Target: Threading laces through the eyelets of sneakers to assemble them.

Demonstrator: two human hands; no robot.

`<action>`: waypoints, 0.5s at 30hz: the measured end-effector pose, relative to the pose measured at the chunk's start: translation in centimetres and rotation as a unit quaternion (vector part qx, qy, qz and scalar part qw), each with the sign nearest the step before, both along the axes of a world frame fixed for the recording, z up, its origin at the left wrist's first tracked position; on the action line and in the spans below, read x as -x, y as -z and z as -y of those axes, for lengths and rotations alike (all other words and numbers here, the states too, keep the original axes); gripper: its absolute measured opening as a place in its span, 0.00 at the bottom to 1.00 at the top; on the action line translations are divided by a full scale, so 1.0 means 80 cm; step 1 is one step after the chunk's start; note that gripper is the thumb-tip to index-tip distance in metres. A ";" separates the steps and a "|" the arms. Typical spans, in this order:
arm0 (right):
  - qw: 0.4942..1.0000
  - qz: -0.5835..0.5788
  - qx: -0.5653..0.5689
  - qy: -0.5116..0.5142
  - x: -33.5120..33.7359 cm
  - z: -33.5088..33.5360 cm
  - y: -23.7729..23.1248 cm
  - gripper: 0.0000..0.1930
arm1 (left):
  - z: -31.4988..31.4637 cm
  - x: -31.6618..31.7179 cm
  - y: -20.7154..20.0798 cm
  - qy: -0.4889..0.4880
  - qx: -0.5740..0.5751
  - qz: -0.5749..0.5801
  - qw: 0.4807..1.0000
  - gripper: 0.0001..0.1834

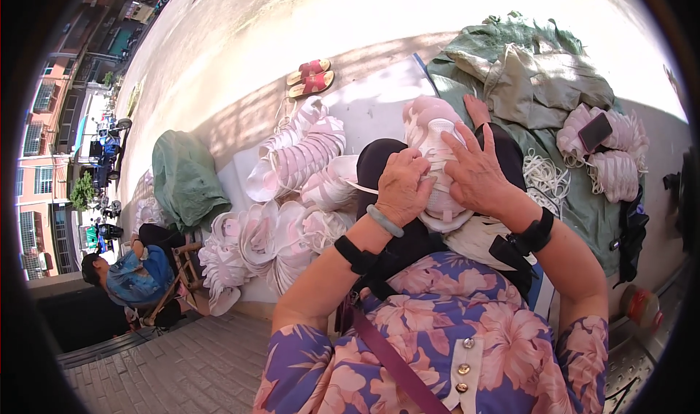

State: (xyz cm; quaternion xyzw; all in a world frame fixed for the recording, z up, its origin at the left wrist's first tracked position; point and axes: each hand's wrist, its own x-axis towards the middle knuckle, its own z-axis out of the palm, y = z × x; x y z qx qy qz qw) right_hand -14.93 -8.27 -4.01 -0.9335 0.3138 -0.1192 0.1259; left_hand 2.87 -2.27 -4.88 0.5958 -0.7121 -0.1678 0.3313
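A pale pink and white shoe upper (429,115) rests across my lap, its tongue and lacing area between my hands. My left hand (403,186) is closed at its near left side, fingers pinched on a white shoelace (362,188) whose end sticks out to the left. On the upper's right side lies my right hand (481,172), gripping its edge with some fingers raised and spread. Exactly what its fingertips pinch is hidden. More white laces (485,240) lie in a bundle on my lap below the upper.
Stacked shoe uppers (302,155) lie left on a pale sheet. A green sack (186,177) stands beyond. Right are loose laces (543,180), bundled uppers with a phone (595,132) and green cloth (525,71). Sandals (312,78) lie ahead. Another person (138,275) sits left; a hand (477,110) shows beyond my knee.
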 end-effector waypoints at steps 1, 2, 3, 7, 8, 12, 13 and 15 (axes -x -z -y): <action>1.000 -0.004 -0.015 0.000 0.001 0.000 -0.002 0.07 | 0.000 0.000 -0.001 0.000 0.000 -0.001 1.000 0.10; 1.000 -0.008 -0.030 0.000 0.002 0.000 -0.005 0.07 | 0.001 0.001 -0.004 0.012 0.016 0.031 0.999 0.10; 0.999 -0.010 -0.031 -0.001 0.004 -0.001 -0.007 0.07 | 0.002 0.001 -0.005 0.023 0.033 0.062 0.997 0.11; 0.997 0.007 -0.074 -0.034 0.020 -0.013 -0.024 0.07 | -0.002 0.003 0.002 0.063 0.034 0.111 0.991 0.12; 0.996 0.002 -0.079 -0.048 0.029 -0.017 -0.032 0.07 | -0.002 0.005 0.002 0.060 0.020 0.113 0.992 0.12; 0.999 0.013 -0.013 0.026 0.095 -0.033 -0.052 0.08 | 0.001 0.005 0.004 0.066 0.017 0.086 0.994 0.11; 0.998 -0.001 0.014 0.054 0.118 -0.034 -0.050 0.09 | 0.001 0.003 0.003 0.065 0.016 0.084 0.994 0.11; 0.991 -0.041 0.009 0.125 0.178 -0.037 -0.038 0.10 | 0.003 0.003 0.000 0.061 -0.034 0.027 0.997 0.11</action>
